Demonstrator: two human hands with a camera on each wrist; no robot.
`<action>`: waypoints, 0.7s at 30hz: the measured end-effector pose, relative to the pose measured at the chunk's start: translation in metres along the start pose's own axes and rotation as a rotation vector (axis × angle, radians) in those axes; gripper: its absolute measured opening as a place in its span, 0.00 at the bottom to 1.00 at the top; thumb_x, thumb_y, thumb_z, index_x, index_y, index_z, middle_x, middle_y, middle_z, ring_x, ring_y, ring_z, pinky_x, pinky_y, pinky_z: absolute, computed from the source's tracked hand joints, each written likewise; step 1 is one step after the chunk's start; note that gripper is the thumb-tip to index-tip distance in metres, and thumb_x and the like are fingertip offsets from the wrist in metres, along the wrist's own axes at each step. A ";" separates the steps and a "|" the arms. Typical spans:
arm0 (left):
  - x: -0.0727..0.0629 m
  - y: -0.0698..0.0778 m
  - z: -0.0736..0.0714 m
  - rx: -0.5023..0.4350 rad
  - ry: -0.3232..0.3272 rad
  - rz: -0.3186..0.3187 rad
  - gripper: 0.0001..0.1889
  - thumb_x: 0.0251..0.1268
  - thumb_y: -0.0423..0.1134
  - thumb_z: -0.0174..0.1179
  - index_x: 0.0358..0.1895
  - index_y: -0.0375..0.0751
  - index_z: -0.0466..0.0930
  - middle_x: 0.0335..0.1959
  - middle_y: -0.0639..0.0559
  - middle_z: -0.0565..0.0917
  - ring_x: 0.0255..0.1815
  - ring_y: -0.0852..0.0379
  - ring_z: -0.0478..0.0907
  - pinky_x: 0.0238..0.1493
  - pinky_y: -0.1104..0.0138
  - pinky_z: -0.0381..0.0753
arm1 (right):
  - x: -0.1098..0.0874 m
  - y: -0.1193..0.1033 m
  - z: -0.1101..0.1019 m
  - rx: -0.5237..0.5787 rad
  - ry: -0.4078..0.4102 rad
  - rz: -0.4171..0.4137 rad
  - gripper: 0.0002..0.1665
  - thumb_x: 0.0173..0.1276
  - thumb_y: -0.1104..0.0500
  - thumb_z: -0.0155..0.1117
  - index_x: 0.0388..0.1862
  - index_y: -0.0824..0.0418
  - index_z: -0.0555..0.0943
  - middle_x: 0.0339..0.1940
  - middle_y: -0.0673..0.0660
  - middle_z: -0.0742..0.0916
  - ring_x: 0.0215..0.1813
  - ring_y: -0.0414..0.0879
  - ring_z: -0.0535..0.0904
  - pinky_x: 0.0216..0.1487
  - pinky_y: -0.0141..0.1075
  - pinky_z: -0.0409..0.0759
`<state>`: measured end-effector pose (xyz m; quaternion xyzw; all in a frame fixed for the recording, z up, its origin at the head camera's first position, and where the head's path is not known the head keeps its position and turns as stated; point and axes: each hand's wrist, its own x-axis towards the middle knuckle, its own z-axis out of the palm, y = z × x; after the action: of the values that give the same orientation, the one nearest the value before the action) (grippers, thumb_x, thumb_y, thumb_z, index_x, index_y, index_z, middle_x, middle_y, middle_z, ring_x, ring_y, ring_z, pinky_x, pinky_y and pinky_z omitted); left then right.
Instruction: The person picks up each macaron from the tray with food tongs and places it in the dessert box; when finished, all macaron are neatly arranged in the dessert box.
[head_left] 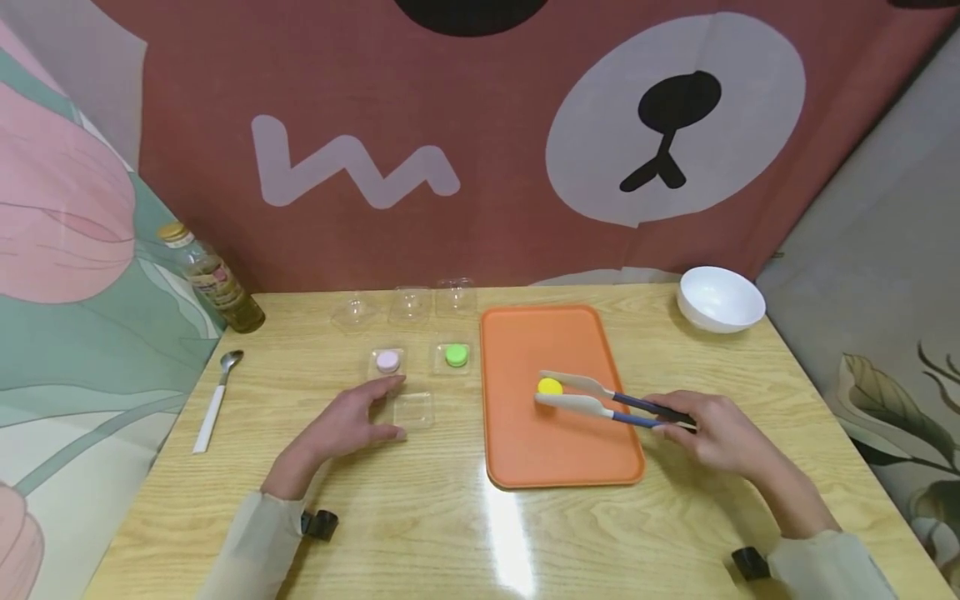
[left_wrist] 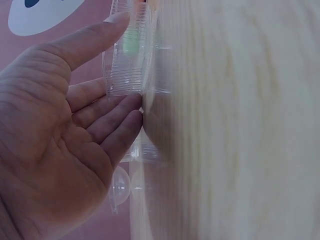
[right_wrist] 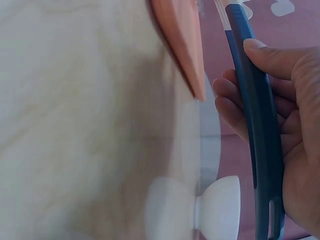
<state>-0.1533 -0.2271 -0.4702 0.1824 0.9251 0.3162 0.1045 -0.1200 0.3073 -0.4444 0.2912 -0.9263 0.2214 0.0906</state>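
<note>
My right hand (head_left: 723, 433) grips a pair of tongs (head_left: 637, 408) with dark blue handles and pale flat tips. Those tips lie on either side of a yellow macaron (head_left: 550, 387) over the orange tray (head_left: 555, 458). My left hand (head_left: 352, 421) is spread at the left edge of an empty clear plastic box (head_left: 414, 410), thumb and forefinger apart. In the left wrist view, the thumb reaches along the upper rim of the clear plastic (left_wrist: 122, 75) and the other fingers are loosely bent by the tabletop. Just beyond stand a lilac macaron (head_left: 387, 361) and a green macaron (head_left: 456, 355), each in a clear box.
Several clear domed lids, one a lid (head_left: 410, 306), line the table's back edge. An oil bottle (head_left: 217, 283) stands at the back left, with a white-handled spoon (head_left: 217, 404) nearer me. A white bowl (head_left: 720, 300) occupies the back right corner, before a cloth backdrop.
</note>
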 end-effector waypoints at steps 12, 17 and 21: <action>0.001 0.001 0.002 0.004 -0.001 0.001 0.44 0.57 0.48 0.75 0.77 0.43 0.65 0.73 0.43 0.74 0.72 0.43 0.73 0.74 0.48 0.71 | 0.034 -0.012 -0.008 -0.054 -0.015 -0.048 0.24 0.57 0.62 0.78 0.55 0.58 0.87 0.42 0.51 0.91 0.38 0.41 0.86 0.35 0.36 0.84; 0.000 0.001 0.001 0.008 0.003 0.006 0.44 0.57 0.48 0.75 0.76 0.43 0.66 0.73 0.43 0.74 0.72 0.43 0.72 0.74 0.48 0.71 | 0.053 -0.023 -0.006 -0.026 -0.044 -0.074 0.23 0.61 0.61 0.77 0.57 0.56 0.86 0.42 0.49 0.90 0.36 0.38 0.81 0.32 0.31 0.77; 0.000 0.000 0.001 0.007 0.005 0.011 0.44 0.57 0.48 0.75 0.76 0.43 0.66 0.73 0.43 0.74 0.72 0.42 0.73 0.73 0.48 0.72 | 0.067 -0.031 0.000 0.015 -0.064 -0.094 0.23 0.62 0.61 0.75 0.57 0.55 0.85 0.38 0.47 0.89 0.33 0.35 0.77 0.30 0.28 0.73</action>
<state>-0.1534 -0.2264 -0.4712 0.1872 0.9255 0.3140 0.0997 -0.1561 0.2512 -0.4134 0.3419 -0.9124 0.2143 0.0690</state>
